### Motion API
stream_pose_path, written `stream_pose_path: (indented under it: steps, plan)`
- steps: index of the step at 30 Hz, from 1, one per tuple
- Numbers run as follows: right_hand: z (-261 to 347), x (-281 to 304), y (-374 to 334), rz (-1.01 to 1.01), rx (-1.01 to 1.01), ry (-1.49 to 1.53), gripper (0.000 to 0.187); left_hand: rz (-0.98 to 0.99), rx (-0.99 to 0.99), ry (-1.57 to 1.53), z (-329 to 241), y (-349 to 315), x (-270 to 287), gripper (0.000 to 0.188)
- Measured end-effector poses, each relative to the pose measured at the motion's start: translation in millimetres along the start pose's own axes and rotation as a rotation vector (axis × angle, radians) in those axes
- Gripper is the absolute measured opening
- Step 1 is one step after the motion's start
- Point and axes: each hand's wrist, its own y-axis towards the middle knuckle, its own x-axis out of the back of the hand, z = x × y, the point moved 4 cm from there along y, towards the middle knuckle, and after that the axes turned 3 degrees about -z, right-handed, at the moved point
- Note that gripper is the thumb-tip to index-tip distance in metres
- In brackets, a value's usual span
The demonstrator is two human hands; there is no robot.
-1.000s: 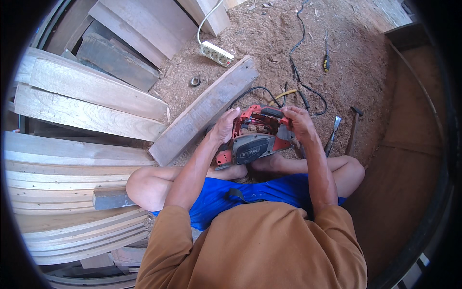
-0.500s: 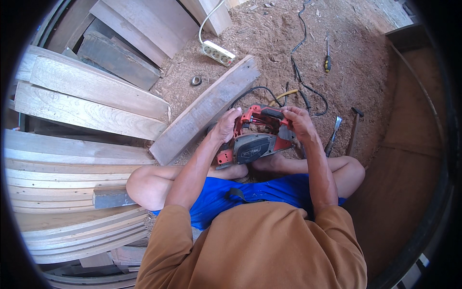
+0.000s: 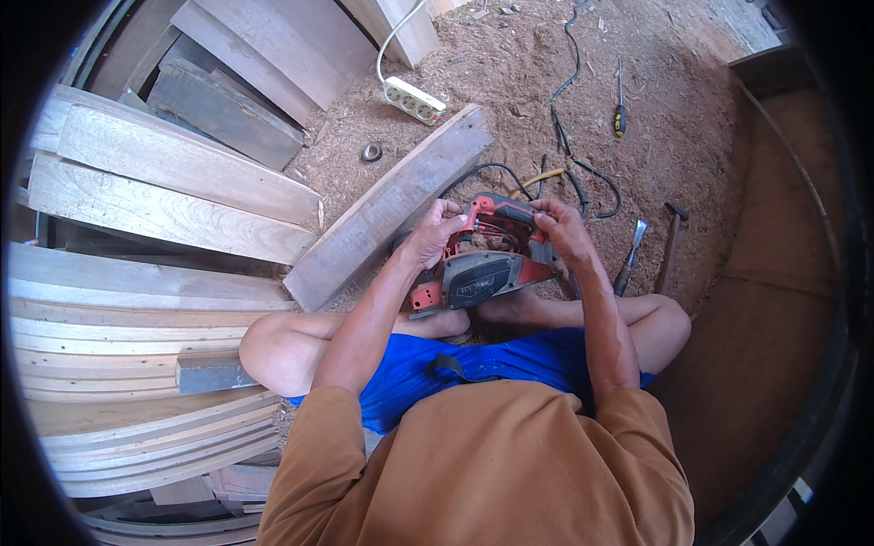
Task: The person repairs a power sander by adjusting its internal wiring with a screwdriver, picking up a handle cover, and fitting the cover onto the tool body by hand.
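Observation:
A red and black electric hand planer rests tilted in front of my crossed legs, its handle housing partly opened so that red wires show inside. My left hand grips the planer at the left end of its handle, thumb on the red casing. At the handle's right end, the fingers of my right hand are closed on the black-and-red grip piece. Behind the planer lies a thick wooden plank, partly hidden by the tool and my left arm. A dark power cord runs out behind the tool.
Stacked boards fill the left side. A white power strip and a roll of tape lie beyond the plank. To the right are a screwdriver, a chisel, a hammer and a large brown panel.
My left fingers have shifted slightly up and right along the planer's handle, and the handle piece has tilted a little. My right hand has barely moved.

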Motion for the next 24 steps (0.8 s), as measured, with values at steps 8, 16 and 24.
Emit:
stream_pose_path:
  steps: [8, 16, 24]
  plan:
    - [9.2, -0.3, -3.6, 0.006, 0.035, -0.119, 0.025, 0.028, 0.004, -0.009, -4.0, -2.4, -4.3, 0.054]
    - [16.2, -4.4, -5.7, 0.035, 0.016, -0.280, 0.031, 0.036, -0.007, 0.043, -2.0, 0.0, -0.6, 0.061]
    - [24.1, -4.6, -4.1, 0.040, 0.086, -0.604, 0.048, 0.066, -0.035, 0.053, 4.3, 6.3, 2.2, 0.064]
